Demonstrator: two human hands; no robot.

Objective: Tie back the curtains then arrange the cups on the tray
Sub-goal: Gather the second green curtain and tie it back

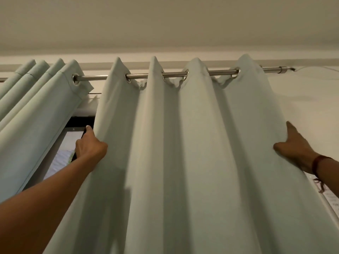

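Observation:
A pale green curtain (pixel 192 143) hangs in deep folds from metal eyelets on a steel rod (pixel 222 72). My left hand (pixel 89 145) grips its left edge, fingers tucked behind the cloth and thumb pointing up. My right hand (pixel 293 145) holds the curtain's right edge against the wall, thumb raised; a red thread band circles the wrist. A second pale green curtain (pixel 33 114) is bunched at the left on the same rod. No cups or tray are in view.
Between the two curtains a dark window frame (pixel 78 123) and a strip of glass show. The white wall (pixel 311 99) lies to the right, with a thin cable near the rod's end cap (pixel 282 69). The ceiling fills the top.

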